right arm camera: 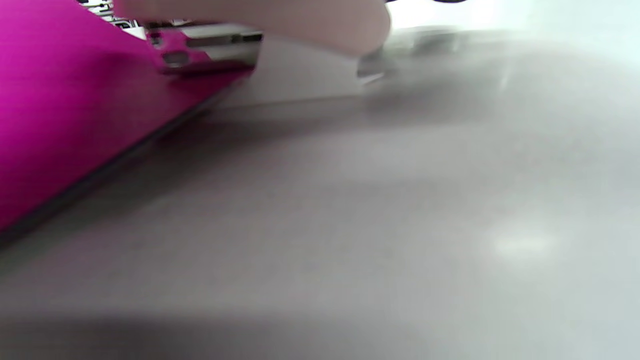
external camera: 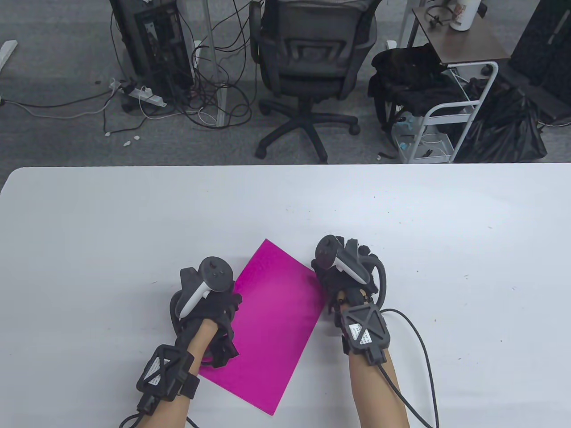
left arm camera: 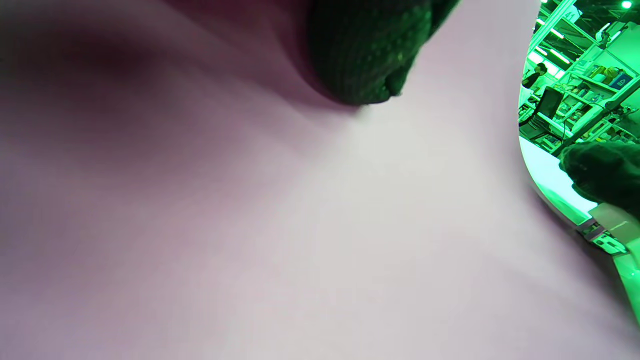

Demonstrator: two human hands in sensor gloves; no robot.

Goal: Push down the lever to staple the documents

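A stack of magenta sheets [external camera: 276, 321] lies tilted on the white table [external camera: 424, 214]. My left hand [external camera: 221, 312] rests on the stack's left edge. In the left wrist view a gloved fingertip [left arm camera: 365, 55] touches the paper [left arm camera: 300, 225]. My right hand [external camera: 330, 285] sits over the stack's right corner and hides the stapler in the table view. In the right wrist view the white and metal stapler [right arm camera: 300, 75] has its jaw over the edge of the magenta stack [right arm camera: 75, 110], with something pale on top of it. The stapler [left arm camera: 612, 220] and right hand [left arm camera: 605, 165] also show at the right of the left wrist view.
A black cable [external camera: 421, 352] runs from my right wrist off the table's near edge. Beyond the far edge stand an office chair [external camera: 308, 67], a white cart [external camera: 455, 107] and floor cables [external camera: 200, 102].
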